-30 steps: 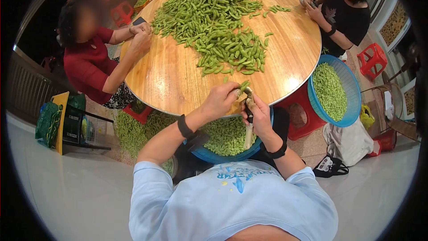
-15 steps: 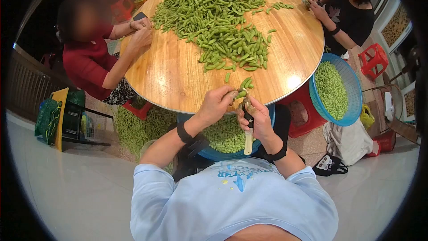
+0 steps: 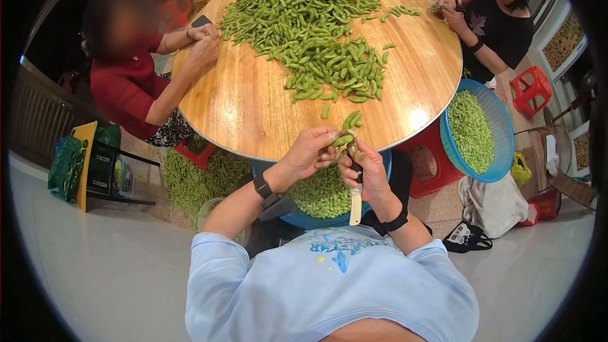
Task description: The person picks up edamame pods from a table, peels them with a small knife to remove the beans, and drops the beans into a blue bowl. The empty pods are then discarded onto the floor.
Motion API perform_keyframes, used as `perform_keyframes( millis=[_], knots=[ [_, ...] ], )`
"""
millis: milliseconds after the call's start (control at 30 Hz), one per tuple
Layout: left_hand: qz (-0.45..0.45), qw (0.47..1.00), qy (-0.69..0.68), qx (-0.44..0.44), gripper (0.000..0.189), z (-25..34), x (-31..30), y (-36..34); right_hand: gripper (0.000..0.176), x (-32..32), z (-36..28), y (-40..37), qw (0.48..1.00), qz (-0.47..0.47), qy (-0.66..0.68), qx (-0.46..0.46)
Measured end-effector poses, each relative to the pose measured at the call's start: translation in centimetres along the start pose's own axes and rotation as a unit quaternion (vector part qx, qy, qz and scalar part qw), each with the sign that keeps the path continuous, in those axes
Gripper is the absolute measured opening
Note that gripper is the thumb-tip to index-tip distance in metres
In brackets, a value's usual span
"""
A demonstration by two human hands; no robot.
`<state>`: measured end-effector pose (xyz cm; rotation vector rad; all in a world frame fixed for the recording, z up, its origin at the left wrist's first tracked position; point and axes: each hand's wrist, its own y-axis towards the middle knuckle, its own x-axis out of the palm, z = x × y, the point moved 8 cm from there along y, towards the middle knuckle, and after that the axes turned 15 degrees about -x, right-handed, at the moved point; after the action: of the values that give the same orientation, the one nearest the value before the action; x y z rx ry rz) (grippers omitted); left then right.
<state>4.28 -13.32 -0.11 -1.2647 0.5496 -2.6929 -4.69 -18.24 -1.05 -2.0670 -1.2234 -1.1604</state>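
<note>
My left hand [image 3: 311,153] pinches a green soybean pod [image 3: 344,140] just above the near table edge. Close beside it, my right hand [image 3: 370,172] is wrapped round a knife [image 3: 356,208], its cream handle end pointing down towards me and a black part between my fingers. The tool's upper end is hidden by my fingers and the pod. A few pods [image 3: 351,118] lie on the table just beyond my fingertips. Below my hands, a blue basket [image 3: 288,218] of shelled green beans [image 3: 322,194] sits at my lap.
A large pile of pods [image 3: 304,19] covers part of the round wooden table [image 3: 234,101]. Another blue basket [image 3: 505,128] of beans stands at the right, near a red stool [image 3: 430,164]. Pods [image 3: 199,180] lie low at the left. Other people sit around the table.
My left hand has shifted slightly, and the pod at my fingertips now shows more fully. My right hand and the knife have moved slightly to the right and down in view.
</note>
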Motion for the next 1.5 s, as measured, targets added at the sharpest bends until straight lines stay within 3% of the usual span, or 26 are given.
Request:
perform_keyframes(
  millis=[67,100,133,167,200,267,300,367,500,800,1000,1067,1100,1133,1167,1200,1267,1367,1400,1467,1500],
  knots=[
    [0.186,0.944,0.254,0.096,0.018,1.8,-0.5,-0.9,0.025,-0.4,-0.1,0.3,1.000,0.018,0.008,0.014],
    [0.186,0.944,0.255,0.095,0.018,2.1,-0.4,-1.0,0.024,-0.7,0.0,0.4,0.999,0.037,0.016,0.025],
    [0.183,0.840,0.452,0.238,0.018,4.1,2.0,-2.2,0.024,-0.7,-0.1,0.3,0.999,0.037,0.016,0.024],
    [0.168,0.676,0.617,0.366,0.019,4.4,4.8,-3.6,0.023,-0.7,0.2,0.2,0.998,0.042,0.029,0.039],
    [0.170,0.676,0.617,0.366,0.019,4.5,5.1,-4.0,0.021,-0.6,0.6,0.1,0.996,0.046,0.043,0.056],
    [0.199,0.521,0.733,0.388,0.023,3.9,6.6,-4.7,0.020,-0.8,0.9,0.0,0.996,0.057,0.039,0.063],
    [0.200,0.522,0.733,0.387,0.023,3.6,6.6,-4.8,0.020,-1.0,1.0,-0.2,0.995,0.070,0.035,0.067],
    [0.246,0.453,0.767,0.382,0.023,2.9,6.4,-4.8,0.020,-0.4,1.0,-0.2,0.996,0.059,0.032,0.056],
    [0.278,0.438,0.738,0.432,0.025,2.7,6.2,-5.1,0.023,1.4,0.8,-0.4,0.999,0.048,0.023,0.005],
    [0.233,0.407,0.731,0.496,0.023,3.7,7.3,-6.7,0.029,3.7,0.7,-0.9,0.988,-0.005,0.138,0.070],
    [0.238,0.414,0.718,0.507,0.019,4.1,8.0,-7.4,0.026,4.1,0.3,-0.8,0.995,-0.010,0.082,0.050],
    [0.252,0.471,0.680,0.502,0.012,5.1,7.3,-7.6,0.026,4.2,1.0,-0.9,0.995,-0.001,0.090,0.043],
    [0.252,0.471,0.680,0.503,0.012,4.9,7.5,-7.6,0.026,4.2,1.0,-0.8,0.995,0.007,0.095,0.034],
    [0.260,0.572,0.628,0.460,0.010,5.3,6.7,-7.1,0.026,4.1,1.1,-0.7,0.995,0.006,0.093,0.035],
    [0.264,0.664,0.566,0.410,0.009,5.4,5.6,-6.5,0.026,3.6,0.3,-0.3,0.999,-0.006,-0.030,-0.020],
    [0.264,0.664,0.566,0.411,0.009,5.4,5.7,-6.8,0.026,3.2,-0.5,0.1,0.985,-0.017,-0.152,-0.076],
    [0.280,0.748,0.534,0.278,0.014,4.7,3.8,-5.7,0.026,2.9,-0.7,0.1,0.978,-0.038,-0.183,-0.095],
    [0.268,0.720,0.557,0.314,0.018,4.1,4.3,-5.9,0.034,3.0,-3.2,0.8,0.855,-0.022,-0.452,-0.254],
    [0.268,0.721,0.556,0.314,0.018,4.1,4.3,-5.9,0.034,2.8,-3.2,1.1,0.855,-0.022,-0.452,-0.253],
    [0.261,0.737,0.546,0.300,0.018,3.9,4.2,-5.9,0.037,5.0,-4.2,0.6,0.707,-0.100,-0.589,-0.378],
    [0.261,0.738,0.545,0.299,0.018,3.9,4.3,-6.0,0.037,4.9,-4.3,0.7,0.708,-0.100,-0.590,-0.376]
  ],
)
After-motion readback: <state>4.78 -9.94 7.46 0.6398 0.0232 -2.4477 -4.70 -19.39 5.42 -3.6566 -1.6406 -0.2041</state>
